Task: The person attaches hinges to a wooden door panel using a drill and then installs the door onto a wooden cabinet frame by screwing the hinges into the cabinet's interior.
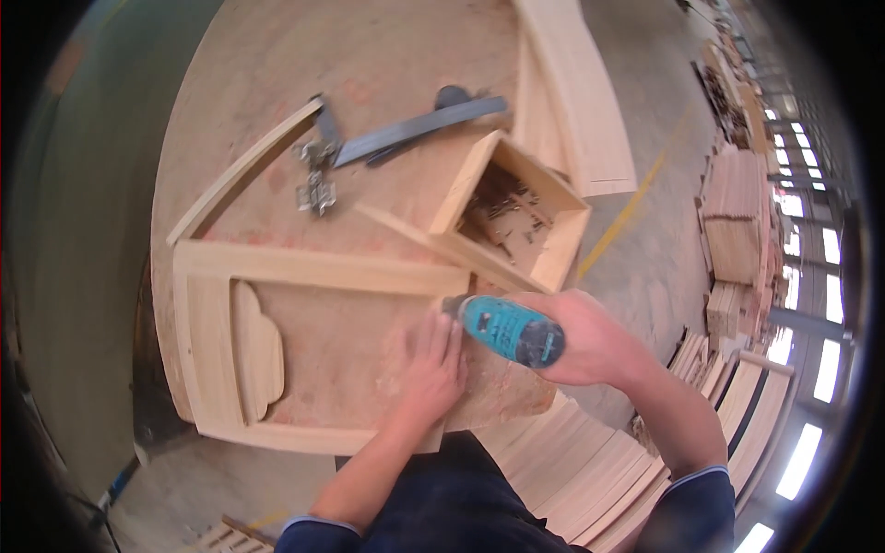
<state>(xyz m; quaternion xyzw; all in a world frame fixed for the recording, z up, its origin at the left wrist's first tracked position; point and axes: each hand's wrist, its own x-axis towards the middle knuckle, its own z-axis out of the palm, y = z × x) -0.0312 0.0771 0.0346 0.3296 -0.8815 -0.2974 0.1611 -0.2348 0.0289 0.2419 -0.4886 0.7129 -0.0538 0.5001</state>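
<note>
My right hand (595, 336) is wrapped round a teal and black power drill (509, 327), its nose pointing left toward the wooden frame's upper rail. Close by the drill's nose is my left hand (435, 359), blurred, with its fingers pointing away from me; whether they hold anything does not show. The pale wooden frame (207, 336) lies on the worktable, with rails running right from its left side. A board with a scalloped edge (263, 355) sits inside that left side. Where the drill's tip meets the work is hidden.
Beyond the frame stands a wooden box (558, 253) with loose screws inside. A grey metal bar (419, 129), a metal hinge (316, 189) and a wood strip (244, 170) lie on the worktable (350, 46). Long boards (590, 101) lie at the far right; stacked planks (572, 461) are near my right side.
</note>
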